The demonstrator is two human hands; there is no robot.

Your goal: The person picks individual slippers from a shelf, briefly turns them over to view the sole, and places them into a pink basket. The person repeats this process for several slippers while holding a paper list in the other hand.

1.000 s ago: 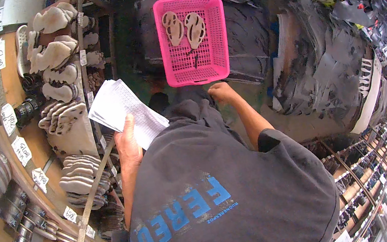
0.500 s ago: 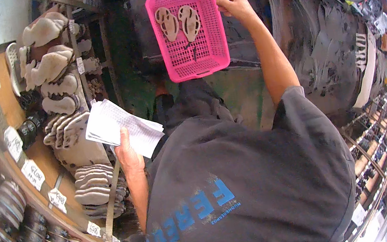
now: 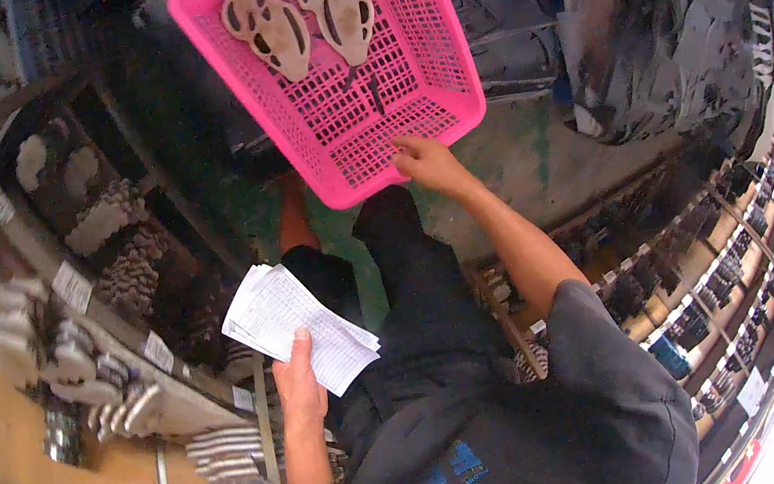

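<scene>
The left hand (image 3: 299, 388) is closed on a thin stack of white paper sheets with small printed grids (image 3: 292, 313), with the thumb lying flat on top of the lower part of the stack; the fingers under the paper are hidden. The right hand (image 3: 433, 166) is curled at the near rim of a bright pink rectangular plastic basket with lattice walls (image 3: 337, 192), and it has hold of this rim near its middle (the fingertips are partly covered, so I cannot tell how tightly they press). The basket is in front of the person, at the upper middle of the view, tilted a little to the left, and its far end is cut by the upper edge. Inside it, toward the far end, two flat beige sole-shaped pieces with dark cut-out openings lie side by side, the left one (image 3: 282, 38) slightly nearer to the person than the right one (image 3: 342, 18). Between them and the near rim there is a small thin black strip (image 3: 376, 95). Below the basket one sees the person's black trousers (image 3: 414, 283) and a greenish floor. On the left, stacked beige flat pieces (image 3: 230, 464) stand beside a shelf edge with white paper labels (image 3: 73, 289); on the right, large dark grey sheets (image 3: 655, 47) hang or lie in layers.
</scene>
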